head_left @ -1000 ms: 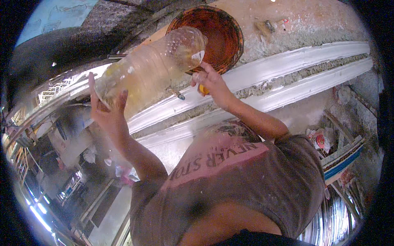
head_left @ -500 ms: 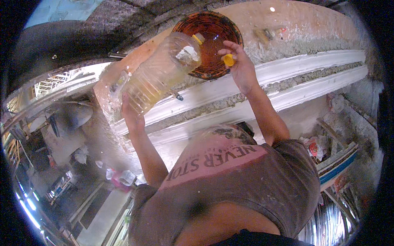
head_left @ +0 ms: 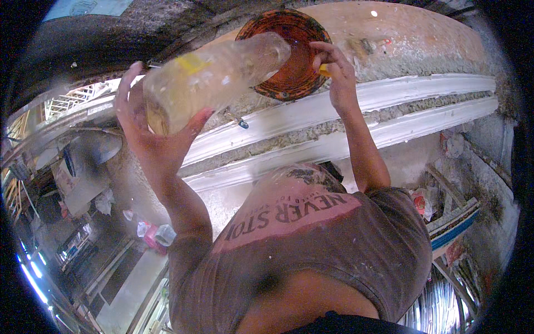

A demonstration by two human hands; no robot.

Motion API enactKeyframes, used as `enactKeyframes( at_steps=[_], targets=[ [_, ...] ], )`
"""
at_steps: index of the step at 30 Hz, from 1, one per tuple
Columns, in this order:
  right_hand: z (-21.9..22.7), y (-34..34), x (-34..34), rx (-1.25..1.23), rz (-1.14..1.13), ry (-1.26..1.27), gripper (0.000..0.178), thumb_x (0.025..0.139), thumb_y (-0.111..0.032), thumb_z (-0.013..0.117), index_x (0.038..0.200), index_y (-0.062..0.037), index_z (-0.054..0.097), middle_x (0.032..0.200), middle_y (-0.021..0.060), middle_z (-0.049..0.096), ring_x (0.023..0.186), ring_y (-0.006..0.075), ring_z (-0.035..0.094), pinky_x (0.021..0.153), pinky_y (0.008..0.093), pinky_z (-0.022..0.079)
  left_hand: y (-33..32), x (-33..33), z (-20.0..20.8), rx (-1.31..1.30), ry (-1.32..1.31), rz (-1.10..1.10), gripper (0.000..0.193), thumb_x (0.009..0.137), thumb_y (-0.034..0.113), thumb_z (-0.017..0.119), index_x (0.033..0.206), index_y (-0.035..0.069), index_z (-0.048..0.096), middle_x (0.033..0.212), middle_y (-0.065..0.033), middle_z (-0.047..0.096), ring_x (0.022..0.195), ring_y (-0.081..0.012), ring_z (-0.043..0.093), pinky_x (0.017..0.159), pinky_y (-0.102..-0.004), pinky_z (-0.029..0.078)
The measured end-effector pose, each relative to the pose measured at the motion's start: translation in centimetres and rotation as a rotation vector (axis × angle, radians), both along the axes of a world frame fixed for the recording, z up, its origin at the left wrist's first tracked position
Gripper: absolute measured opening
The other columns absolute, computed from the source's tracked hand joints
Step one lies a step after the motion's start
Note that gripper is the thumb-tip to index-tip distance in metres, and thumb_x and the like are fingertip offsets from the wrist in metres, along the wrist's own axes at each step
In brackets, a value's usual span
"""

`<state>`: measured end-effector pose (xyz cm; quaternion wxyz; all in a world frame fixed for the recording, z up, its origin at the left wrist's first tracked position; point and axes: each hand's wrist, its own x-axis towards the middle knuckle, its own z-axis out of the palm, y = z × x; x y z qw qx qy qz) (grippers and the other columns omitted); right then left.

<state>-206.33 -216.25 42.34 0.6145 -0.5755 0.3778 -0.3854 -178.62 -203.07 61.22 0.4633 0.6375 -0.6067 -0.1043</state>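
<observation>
My left hand [head_left: 153,125] grips the base end of a large clear plastic bottle [head_left: 222,80], which is tilted and blurred by motion. The bottle's neck end hangs over a round, reddish-brown basin [head_left: 303,58] with a dark mottled rim. A yellow patch shows on the bottle's side. At the basin's right edge my right hand [head_left: 339,72] pinches a small yellow cap [head_left: 324,70] between bent fingers. Liquid appears to lie in the basin's bottom, but its depth cannot be made out.
The basin rests on a worn, plaster-smeared board [head_left: 417,33]. Nearer me run long white mouldings [head_left: 389,92], and a small dark-tipped tool [head_left: 242,123] lies by them. A blue-edged wooden piece [head_left: 456,225] is at right; crumpled plastic [head_left: 156,234] lies at lower left.
My left hand has raised and turned the bottle's base, tipping its neck lower over the basin. My right hand has shifted slightly right and up with the cap.
</observation>
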Motion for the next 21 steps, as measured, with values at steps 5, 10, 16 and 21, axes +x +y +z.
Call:
enactKeyframes(
  at_steps=[5,10,16,21],
  targets=[
    [6.3,-0.9,2.7,-0.626,-0.052,0.460,0.056,0.079,-0.020,0.078,0.130,-0.0102,0.059,0.113,0.0113,0.062,0.106,0.0279,0.062,0.093,0.0382,0.051,-5.2,-1.6,3.1,0.084,-0.303,-0.165,0.084,0.055,0.028,0.098,0.122,0.004,0.054,0.117,-0.0107,0.061,0.105,-0.0253,0.063,0.092,-0.0369,0.051],
    [5.4,-3.7,2.5,-0.709,0.049,0.501,0.068,0.068,-0.025,0.087,0.129,-0.0114,0.059,0.125,0.0129,0.061,0.113,0.0333,0.061,0.095,0.0423,0.052,-10.4,-4.7,5.8,0.270,-0.591,-0.267,0.080,0.063,0.035,0.092,0.125,0.003,0.054,0.112,-0.0175,0.066,0.105,-0.0303,0.066,0.093,-0.0389,0.053],
    [5.0,-3.5,2.6,-0.633,0.064,0.555,0.062,0.069,-0.045,0.084,0.118,-0.0122,0.064,0.120,0.0132,0.065,0.113,0.0339,0.061,0.096,0.0425,0.051,-12.0,-7.5,7.4,0.318,-0.698,-0.322,0.079,0.065,0.046,0.086,0.122,0.001,0.054,0.103,-0.0218,0.065,0.100,-0.0398,0.065,0.085,-0.0456,0.052],
    [5.2,-3.0,2.1,-0.565,0.057,0.527,0.061,0.069,-0.044,0.084,0.117,-0.0120,0.065,0.115,0.0148,0.066,0.111,0.0349,0.062,0.094,0.0433,0.051,-11.9,-8.0,6.8,0.279,-0.709,-0.339,0.076,0.064,0.046,0.086,0.117,0.003,0.054,0.101,-0.0204,0.066,0.100,-0.0388,0.065,0.085,-0.0467,0.051]
  ],
)
